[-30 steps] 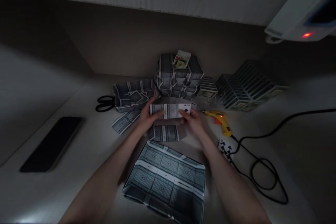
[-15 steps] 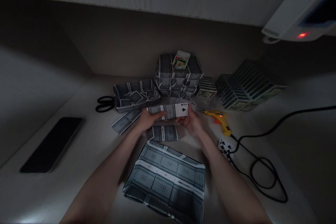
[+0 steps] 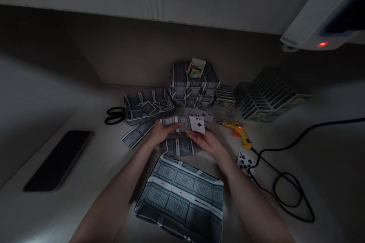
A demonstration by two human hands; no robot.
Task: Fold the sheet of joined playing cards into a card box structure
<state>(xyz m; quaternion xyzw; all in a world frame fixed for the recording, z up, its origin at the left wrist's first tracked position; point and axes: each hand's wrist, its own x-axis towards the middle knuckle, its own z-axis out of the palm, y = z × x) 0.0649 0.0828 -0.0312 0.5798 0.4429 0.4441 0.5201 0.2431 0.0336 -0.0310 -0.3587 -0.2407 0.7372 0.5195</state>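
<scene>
My left hand [image 3: 160, 133] is closed on the left end of a strip of playing cards [image 3: 184, 123], its thumb lying across the patterned backs. A two of clubs [image 3: 197, 124] shows face up at the strip's right end. Beneath that end, my right hand [image 3: 204, 141] holds the strip from below, fingers curled along its lower edge and thumb mostly hidden. Another joined piece of cards [image 3: 179, 147] lies under the strip. Closest to me sits a box-like form covered in cards [image 3: 179, 191]. More patterned cards [image 3: 137, 134] lie by my left wrist.
An open card-covered tray [image 3: 134, 119] holds loose cards, with black scissors [image 3: 114, 115] beside it. Behind stands a card-covered box [image 3: 194, 83]. A yellow glue gun [image 3: 239, 133] trails a black cable [image 3: 296, 193] on the right. Card packs [image 3: 256, 100] and a phone [image 3: 58, 159] flank the work.
My right hand has slid left and down under the strip, uncovering more of the two of clubs. The left hand keeps its hold. The view has tilted slightly.
</scene>
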